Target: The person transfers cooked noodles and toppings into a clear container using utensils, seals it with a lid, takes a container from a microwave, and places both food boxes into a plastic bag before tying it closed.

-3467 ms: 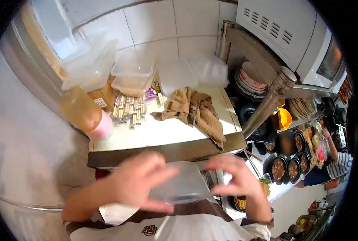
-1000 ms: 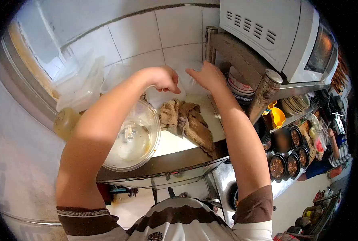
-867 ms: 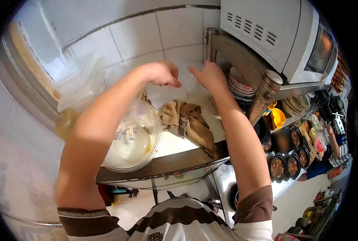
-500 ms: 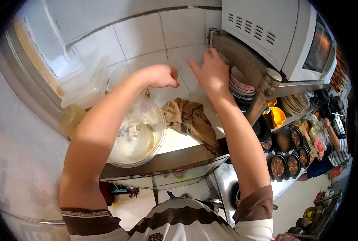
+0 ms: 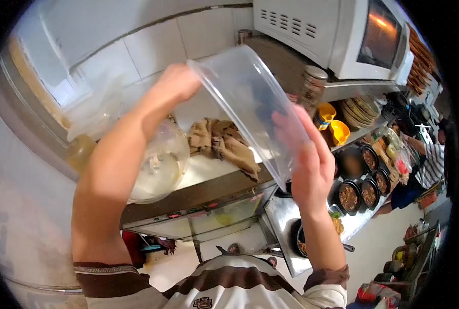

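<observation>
A clear plastic container (image 5: pixel 245 87) is held up and tilted above the counter between my hands. My left hand (image 5: pixel 180 82) is closed at its upper left corner. My right hand (image 5: pixel 309 159) grips its lower right side, thumb and fingers around the edge. Under the container lies a crumpled brown cloth (image 5: pixel 224 144) on the white countertop (image 5: pixel 206 171). A round clear plastic bowl (image 5: pixel 162 170) stands left of the cloth, partly behind my left forearm.
A white microwave (image 5: pixel 312 31) sits on a metal shelf at the upper right. Below are yellow scoops (image 5: pixel 338 132), stacked plates (image 5: pixel 360 110) and several black bowls of food (image 5: pixel 349 196). A person in a striped shirt (image 5: pixel 431 167) stands at the far right.
The clear container has come up off the back of the counter into both hands. My right hand has moved down and to the right. The view has shifted towards the right.
</observation>
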The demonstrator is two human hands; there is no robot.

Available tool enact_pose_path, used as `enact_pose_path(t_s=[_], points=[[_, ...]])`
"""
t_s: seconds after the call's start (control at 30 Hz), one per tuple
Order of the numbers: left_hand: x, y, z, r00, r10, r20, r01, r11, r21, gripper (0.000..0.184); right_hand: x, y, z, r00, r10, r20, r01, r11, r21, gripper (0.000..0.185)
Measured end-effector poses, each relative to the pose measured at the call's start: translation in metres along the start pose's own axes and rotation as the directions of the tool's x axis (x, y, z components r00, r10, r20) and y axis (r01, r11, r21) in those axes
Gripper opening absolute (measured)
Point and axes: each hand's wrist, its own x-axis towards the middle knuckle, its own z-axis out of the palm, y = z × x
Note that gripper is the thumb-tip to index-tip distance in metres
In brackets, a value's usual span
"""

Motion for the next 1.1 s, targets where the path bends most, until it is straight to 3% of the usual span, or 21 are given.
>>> enact_pose_path(t_s=[0.07, 0.1, 0.17, 0.27, 0.37, 0.47, 0.53, 0.63, 0.67, 0.7, 0.73, 0.77, 0.8, 0.83, 0.87, 0.9, 0.93, 1.0, 1.03, 1.07, 1.1], points=[[-0.006, 0.005, -0.011, 0.988, -0.050, -0.143, 0.051, 0.999, 0.005, 0.028, -0.026, -0.007, -0.026, 0.989, 0.148, 0.003, -0.146, 0.976, 0.164, 0.049], [-0.007, 0.005, -0.010, 0.996, -0.050, -0.079, 0.057, 0.994, 0.089, 0.028, -0.038, -0.011, -0.035, 0.975, 0.222, 0.005, -0.214, 0.933, 0.289, 0.053], [-0.012, 0.004, 0.002, 0.997, -0.070, 0.045, 0.057, 0.965, 0.256, 0.027, -0.059, -0.019, -0.057, 0.964, 0.265, -0.016, -0.251, 0.928, 0.274, 0.060], [0.003, -0.008, 0.006, 0.960, -0.184, 0.213, 0.128, 0.960, 0.251, 0.030, -0.088, -0.037, -0.088, 0.950, 0.299, -0.089, -0.265, 0.924, 0.275, 0.063], [-0.003, -0.015, 0.002, 0.945, -0.324, -0.031, 0.324, 0.946, -0.017, 0.031, -0.120, -0.061, -0.127, 0.942, 0.315, -0.116, -0.275, 0.922, 0.273, 0.066], [-0.020, -0.014, -0.009, 0.899, -0.255, -0.355, 0.266, 0.964, -0.019, 0.027, -0.152, -0.085, -0.170, 0.916, 0.360, -0.179, -0.310, 0.916, 0.255, 0.070], [-0.026, -0.019, -0.004, 0.827, -0.320, -0.462, 0.323, 0.943, -0.076, 0.029, -0.171, -0.092, -0.199, 0.893, 0.389, -0.225, -0.339, 0.912, 0.230, 0.071], [-0.027, -0.048, 0.002, 0.532, -0.179, -0.828, 0.213, 0.974, -0.074, 0.037, -0.178, -0.105, -0.221, 0.781, 0.566, -0.264, -0.425, 0.791, 0.440, 0.069], [-0.032, -0.042, -0.021, 0.459, -0.409, -0.789, 0.433, 0.878, -0.204, 0.039, -0.178, -0.108, -0.229, 0.730, 0.640, -0.239, -0.455, 0.716, 0.530, 0.067], [-0.057, 0.043, -0.069, 0.341, -0.763, -0.549, 0.208, 0.631, -0.748, 0.034, -0.179, -0.107, -0.234, 0.706, 0.678, -0.205, -0.464, 0.661, 0.589, 0.066], [-0.078, 0.041, -0.071, 0.320, -0.804, -0.500, -0.345, 0.393, -0.853, 0.026, -0.184, -0.103, -0.240, 0.696, 0.705, -0.135, -0.457, 0.580, 0.674, 0.065], [-0.116, 0.024, -0.069, 0.357, -0.783, -0.509, -0.474, 0.318, -0.821, 0.021, -0.187, -0.099, -0.244, 0.696, 0.715, -0.059, -0.442, 0.492, 0.750, 0.064], [-0.163, 0.065, -0.078, 0.370, -0.854, -0.366, -0.535, 0.126, -0.835, 0.018, -0.189, -0.100, -0.242, 0.652, 0.758, -0.030, -0.477, 0.441, 0.760, 0.064], [-0.205, 0.117, -0.087, 0.336, -0.898, -0.284, -0.518, 0.075, -0.852, 0.016, -0.193, -0.101, -0.239, 0.605, 0.796, 0.003, -0.509, 0.385, 0.770, 0.064], [-0.200, 0.225, -0.122, 0.104, -0.991, -0.084, -0.501, 0.021, -0.865, 0.016, -0.200, -0.094, -0.234, 0.568, 0.822, 0.032, -0.551, 0.351, 0.757, 0.068], [-0.268, 0.200, -0.077, 0.227, -0.961, -0.155, -0.372, 0.062, -0.926, 0.021, -0.210, -0.087, -0.227, 0.539, 0.837, 0.094, -0.581, 0.288, 0.762, 0.073], [-0.307, 0.215, -0.048, 0.418, -0.897, -0.147, -0.488, -0.085, -0.869, 0.023, -0.217, -0.082, -0.219, 0.493, 0.857, 0.149, -0.620, 0.226, 0.752, 0.070], [-0.367, 0.249, 0.014, 0.757, -0.653, -0.014, -0.532, -0.604, -0.593, 0.018, -0.233, -0.069, -0.197, 0.404, 0.886, 0.228, -0.687, 0.130, 0.715, 0.068], [-0.378, 0.274, 0.022, 0.966, -0.218, 0.139, -0.239, -0.957, 0.163, 0.008, -0.246, -0.059, -0.183, 0.361, 0.901, 0.240, -0.712, 0.100, 0.695, 0.068], [-0.379, 0.307, 0.033, 0.818, -0.412, 0.401, -0.102, -0.791, -0.603, 0.006, -0.267, -0.043, -0.173, 0.341, 0.874, 0.348, -0.747, 0.027, 0.664, 0.067], [-0.383, 0.331, 0.047, 0.622, -0.686, 0.377, 0.335, -0.202, -0.920, 0.006, -0.281, -0.041, -0.159, 0.281, 0.847, 0.450, -0.738, -0.109, 0.666, 0.062]])
